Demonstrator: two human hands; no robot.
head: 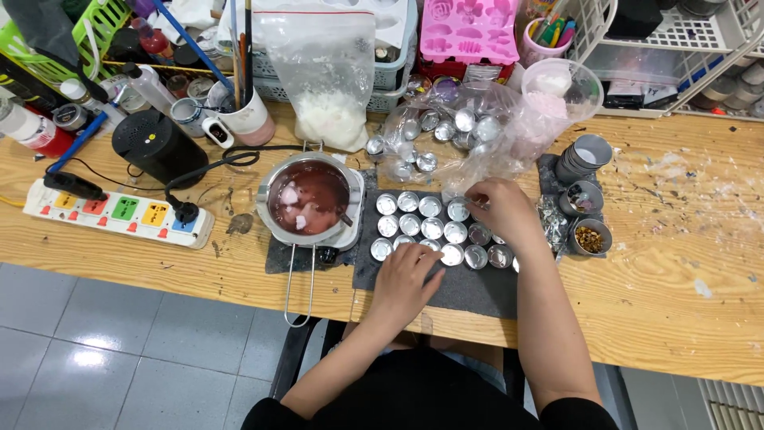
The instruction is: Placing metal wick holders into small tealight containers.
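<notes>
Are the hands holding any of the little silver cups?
Neither hand clearly grips one. The right hand has its fingertips on a small metal cup at its rim; the left hand rests flat beside the cups.

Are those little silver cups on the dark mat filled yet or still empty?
Empty, as far as shows: the small metal cups on the dark mat show bare shiny bottoms. The reddish liquid sits in the pot.

Small cups (432,228) under left hand (406,279) and right hand (500,211): shiny thin metal, on matt dark grey felt-like mat (469,291). At 9 o'clock, glossy steel pot (310,199), wire handle. Table (676,271): pale grained wood, scuffed at 3 o'clock. At 12 o'clock, crinkled clear plastic bag (469,127).
</notes>
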